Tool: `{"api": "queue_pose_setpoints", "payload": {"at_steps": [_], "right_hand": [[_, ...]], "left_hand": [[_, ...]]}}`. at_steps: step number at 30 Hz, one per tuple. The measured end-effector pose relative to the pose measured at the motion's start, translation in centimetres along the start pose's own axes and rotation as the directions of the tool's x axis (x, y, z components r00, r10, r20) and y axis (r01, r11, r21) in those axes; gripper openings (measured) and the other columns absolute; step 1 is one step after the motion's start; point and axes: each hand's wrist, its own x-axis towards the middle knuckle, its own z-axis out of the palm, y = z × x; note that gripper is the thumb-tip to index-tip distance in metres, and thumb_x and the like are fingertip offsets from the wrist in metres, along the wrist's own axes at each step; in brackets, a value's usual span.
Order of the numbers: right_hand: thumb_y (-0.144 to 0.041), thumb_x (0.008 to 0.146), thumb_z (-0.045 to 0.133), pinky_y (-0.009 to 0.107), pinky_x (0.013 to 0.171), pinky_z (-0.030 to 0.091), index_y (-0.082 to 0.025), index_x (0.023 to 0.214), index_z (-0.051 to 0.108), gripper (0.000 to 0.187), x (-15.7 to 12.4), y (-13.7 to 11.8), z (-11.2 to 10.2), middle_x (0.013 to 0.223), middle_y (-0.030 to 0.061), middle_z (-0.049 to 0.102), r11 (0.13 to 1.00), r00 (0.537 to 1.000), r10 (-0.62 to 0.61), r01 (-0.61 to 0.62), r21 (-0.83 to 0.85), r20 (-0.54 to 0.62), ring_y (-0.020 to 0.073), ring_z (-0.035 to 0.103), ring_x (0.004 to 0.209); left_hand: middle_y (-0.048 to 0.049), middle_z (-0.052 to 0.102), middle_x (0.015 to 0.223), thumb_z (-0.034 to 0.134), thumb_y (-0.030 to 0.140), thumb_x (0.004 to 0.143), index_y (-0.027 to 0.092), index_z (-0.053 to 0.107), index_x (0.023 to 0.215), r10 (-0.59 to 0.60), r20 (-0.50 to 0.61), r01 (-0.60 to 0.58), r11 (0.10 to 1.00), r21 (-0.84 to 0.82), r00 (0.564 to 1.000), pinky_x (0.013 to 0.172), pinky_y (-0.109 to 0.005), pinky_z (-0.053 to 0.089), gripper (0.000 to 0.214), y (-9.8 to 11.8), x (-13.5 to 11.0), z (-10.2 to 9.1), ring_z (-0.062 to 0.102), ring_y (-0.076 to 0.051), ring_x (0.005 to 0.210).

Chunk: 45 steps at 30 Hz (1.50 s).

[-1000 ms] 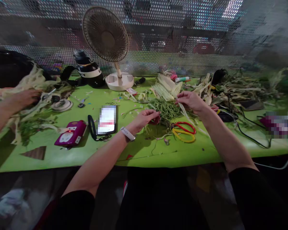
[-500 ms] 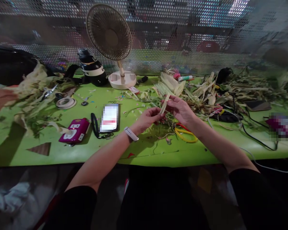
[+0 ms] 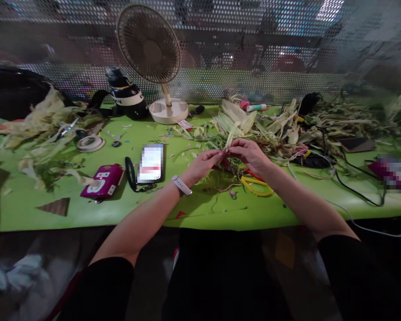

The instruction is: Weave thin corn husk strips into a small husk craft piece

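Observation:
My left hand point(image 3: 205, 163) and my right hand point(image 3: 250, 154) meet above the green table point(image 3: 200, 209), both pinching a pale corn-husk strip point(image 3: 230, 137) that stands up between the fingertips. A white watch sits on my left wrist. Under the hands lie green shreds point(image 3: 217, 143) and scissors with red and yellow handles point(image 3: 255, 184). A heap of pale husks point(image 3: 240, 119) lies just behind the hands.
A phone point(image 3: 150, 164) and a magenta device point(image 3: 102, 181) lie left of my hands. A small fan point(image 3: 153, 53), a dark bottle point(image 3: 124, 92), tape roll point(image 3: 91, 143) and husk piles point(image 3: 43, 122) stand further back. Cables point(image 3: 350, 189) run on the right. A perforated screen closes the back.
My hands have come together from apart and lifted the husk strip off the pile. Another person's hand at the far left has left the view.

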Motion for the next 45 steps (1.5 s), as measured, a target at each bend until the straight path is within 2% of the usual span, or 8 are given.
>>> {"api": "queue_pose_setpoints", "payload": {"at_steps": [3,9,18,24,29,36,41,45], "right_hand": [[-0.028,0.062,0.086,0.030,0.079,0.052,-0.021,0.070,0.068,0.021,0.1,0.3,0.0,0.071,-0.0035,0.068,0.999,0.998,-0.040,0.041,0.009,-0.047,0.0106,0.062,0.070],[-0.029,0.058,0.085,0.026,0.075,0.052,-0.021,0.071,0.071,0.021,0.2,0.6,0.3,0.075,-0.0017,0.071,0.996,0.994,-0.050,0.057,0.075,-0.095,0.0111,0.062,0.073],[-0.028,0.053,0.086,0.025,0.065,0.052,-0.022,0.068,0.064,0.027,0.0,0.6,0.4,0.067,-0.0050,0.067,0.995,0.994,-0.006,0.017,0.103,-0.112,0.0103,0.058,0.062],[-0.027,0.058,0.081,0.028,0.066,0.053,-0.022,0.073,0.058,0.028,-0.5,0.8,0.8,0.069,-0.0060,0.064,0.996,0.999,0.024,-0.021,0.082,-0.038,0.0099,0.058,0.061],[-0.031,0.062,0.084,0.026,0.065,0.051,-0.022,0.079,0.061,0.030,-0.6,0.9,1.1,0.075,-0.0050,0.064,0.997,0.998,-0.053,0.055,0.053,-0.036,0.0090,0.058,0.067],[-0.041,0.062,0.088,0.023,0.058,0.047,-0.023,0.084,0.067,0.036,0.6,1.7,0.3,0.077,-0.0044,0.067,0.988,0.962,-0.143,0.152,0.024,-0.235,0.0075,0.057,0.065],[-0.044,0.059,0.088,0.026,0.057,0.047,-0.023,0.077,0.067,0.035,0.5,1.4,0.2,0.074,-0.0035,0.065,0.992,0.971,-0.127,0.128,-0.010,-0.202,0.0088,0.054,0.060],[-0.043,0.058,0.086,0.028,0.062,0.048,-0.024,0.074,0.066,0.033,0.7,0.9,-0.3,0.072,-0.0028,0.064,0.985,0.957,-0.170,0.169,-0.021,-0.234,0.0107,0.053,0.062]], "left_hand": [[-0.0024,0.072,0.075,0.069,0.053,0.083,0.018,0.072,0.085,0.080,-0.084,-0.074,0.995,0.068,0.993,0.065,-0.028,0.054,0.035,-0.5,0.3,0.0,0.068,-0.015,0.073],[-0.0009,0.067,0.076,0.074,0.053,0.077,0.018,0.073,0.081,0.228,-0.294,-0.185,0.969,0.165,0.928,0.065,-0.026,0.052,0.035,-0.9,0.4,0.0,0.060,-0.013,0.072],[0.0011,0.065,0.076,0.078,0.043,0.075,0.018,0.069,0.083,0.145,-0.323,-0.163,0.986,-0.029,0.935,0.062,-0.020,0.050,0.028,-0.5,0.1,0.5,0.059,-0.009,0.071],[0.0022,0.068,0.083,0.077,0.035,0.079,0.019,0.058,0.080,0.078,-0.322,-0.150,0.967,-0.206,0.943,0.061,-0.019,0.052,0.024,-0.2,0.1,0.5,0.063,-0.008,0.073],[0.0050,0.063,0.069,0.079,0.034,0.078,0.019,0.058,0.079,0.114,-0.303,-0.162,0.977,-0.137,0.946,0.058,-0.019,0.050,0.026,0.0,0.2,0.5,0.057,-0.006,0.058],[0.0066,0.057,0.063,0.077,0.033,0.081,0.020,0.058,0.079,0.207,-0.427,-0.268,0.960,-0.086,0.880,0.058,-0.019,0.049,0.023,0.2,0.5,0.3,0.052,-0.005,0.055],[0.0048,0.062,0.073,0.079,0.038,0.078,0.021,0.056,0.079,0.204,-0.446,-0.282,0.953,-0.114,0.871,0.058,-0.020,0.051,0.028,0.3,0.6,-0.2,0.058,-0.007,0.063],[0.0065,0.056,0.065,0.077,0.039,0.080,0.022,0.055,0.079,0.200,-0.447,-0.290,0.946,-0.143,0.872,0.048,-0.019,0.042,0.028,0.7,0.8,-0.8,0.051,-0.005,0.052]]}}
